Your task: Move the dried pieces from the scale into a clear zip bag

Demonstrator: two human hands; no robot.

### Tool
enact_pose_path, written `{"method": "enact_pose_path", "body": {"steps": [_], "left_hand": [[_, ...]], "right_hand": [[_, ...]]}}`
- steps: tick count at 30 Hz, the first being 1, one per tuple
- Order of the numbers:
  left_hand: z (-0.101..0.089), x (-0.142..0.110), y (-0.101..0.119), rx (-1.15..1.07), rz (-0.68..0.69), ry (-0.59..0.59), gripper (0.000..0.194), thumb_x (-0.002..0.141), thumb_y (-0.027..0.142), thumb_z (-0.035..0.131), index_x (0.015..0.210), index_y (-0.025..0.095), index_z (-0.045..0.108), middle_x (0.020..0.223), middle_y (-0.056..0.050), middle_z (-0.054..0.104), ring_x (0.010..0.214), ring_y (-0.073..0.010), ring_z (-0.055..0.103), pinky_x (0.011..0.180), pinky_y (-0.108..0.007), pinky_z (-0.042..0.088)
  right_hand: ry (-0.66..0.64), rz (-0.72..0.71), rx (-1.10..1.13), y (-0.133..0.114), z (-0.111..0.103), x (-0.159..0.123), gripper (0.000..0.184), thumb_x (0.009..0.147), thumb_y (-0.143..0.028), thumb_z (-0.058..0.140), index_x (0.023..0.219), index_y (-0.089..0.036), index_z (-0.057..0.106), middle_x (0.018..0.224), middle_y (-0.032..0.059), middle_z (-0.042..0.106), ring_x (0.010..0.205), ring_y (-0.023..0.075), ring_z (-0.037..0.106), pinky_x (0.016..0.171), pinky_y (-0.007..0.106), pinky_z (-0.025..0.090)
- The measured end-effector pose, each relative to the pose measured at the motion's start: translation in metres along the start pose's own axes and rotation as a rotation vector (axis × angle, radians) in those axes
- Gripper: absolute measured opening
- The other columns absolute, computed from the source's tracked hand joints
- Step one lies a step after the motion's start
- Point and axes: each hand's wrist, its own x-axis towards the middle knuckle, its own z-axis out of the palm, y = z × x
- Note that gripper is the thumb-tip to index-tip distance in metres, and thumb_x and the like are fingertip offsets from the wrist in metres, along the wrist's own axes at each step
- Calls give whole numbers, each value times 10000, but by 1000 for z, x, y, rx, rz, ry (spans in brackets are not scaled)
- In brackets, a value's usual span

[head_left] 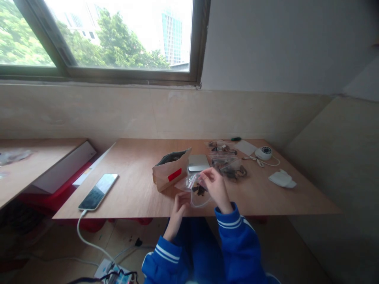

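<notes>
A small clear zip-lock bag [197, 200] with dark, dried-looking pieces [199, 190] inside is held low over the table's front edge. My right hand [215, 186] pinches its upper right part between thumb and fingers. At the bag's left side is my left hand [181, 203], its fingers curled together against the edge; the exact grip is partly hidden. Just behind stands a brown paper pouch [164, 175] with a red label, its top gaping. Beside the pouch lies a flat, silvery-white device [199, 161], partly covered at the front by clear plastic.
Several clear bags of dark pieces [232, 169] lie right of centre. Farther right are a white dome camera [263, 153] with cable and a crumpled white tissue [282, 178]. A phone [99, 192] charges at left; its cord hangs over the edge to a power strip [117, 274].
</notes>
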Motion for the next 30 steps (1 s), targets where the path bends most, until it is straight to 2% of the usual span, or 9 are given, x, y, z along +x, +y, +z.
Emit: {"method": "enact_pose_path", "body": {"steps": [3,5,7,9,11,16,21,24,30], "left_hand": [[-3,8,-16,-163,-106,-74,604,629,324,753,1181,242,522,1179,-74,623,1102,-253,572,939,-385,453],[-2,13,-20,-201,-140,-82,623,610,312,783,1176,224,539,1193,-85,629,1134,-266,566,991,-409,428],[-1,18,-21,-187,-136,-47,544,638,354,774,1117,185,579,1161,-102,650,1130,-274,574,1015,-420,414],[-1,24,-21,-174,-115,-20,498,664,399,754,1073,161,598,1123,-114,666,1104,-278,591,993,-425,436],[-2,31,-23,-178,-93,-25,498,668,418,748,1062,154,597,1106,-114,672,1070,-279,608,943,-431,476],[-12,53,-29,-103,-47,-45,479,624,424,773,979,140,622,1038,-112,693,1019,-282,629,928,-455,482],[-19,65,-33,-60,-14,-34,466,610,442,772,947,150,638,1015,-112,698,1028,-288,628,981,-481,435],[-22,64,-38,-9,23,8,429,618,448,759,919,164,647,995,-109,699,1031,-297,623,975,-479,436],[-26,64,-47,128,45,-14,325,685,460,687,819,165,661,929,-107,707,956,-294,633,944,-479,447]], "right_hand": [[-43,62,-9,6,5,6,417,690,-599,657,759,-201,553,659,32,657,622,201,639,560,308,524],[-75,71,-72,12,7,10,396,710,-581,637,759,-195,561,677,45,665,623,203,636,557,315,518],[-34,-27,-203,13,8,11,329,729,-495,647,822,-185,593,792,67,678,708,210,641,637,338,528],[70,-211,-358,9,9,9,245,744,-366,647,907,-187,613,935,84,657,846,218,623,767,361,512],[104,-353,-451,3,10,6,153,778,-260,594,912,-191,618,954,79,632,884,205,600,819,350,489],[-283,-315,-458,11,13,9,127,796,-159,532,841,-191,647,863,36,648,799,170,617,757,305,506],[-425,-287,-378,38,20,20,314,705,-164,671,1019,-183,658,1045,74,673,979,222,626,850,367,501],[-559,-276,-462,42,25,25,383,711,-105,635,1084,-192,645,1082,83,674,1014,227,617,887,384,485],[-727,-307,-591,34,34,39,290,716,-38,536,914,-190,684,926,42,705,882,194,636,857,342,493]]}}
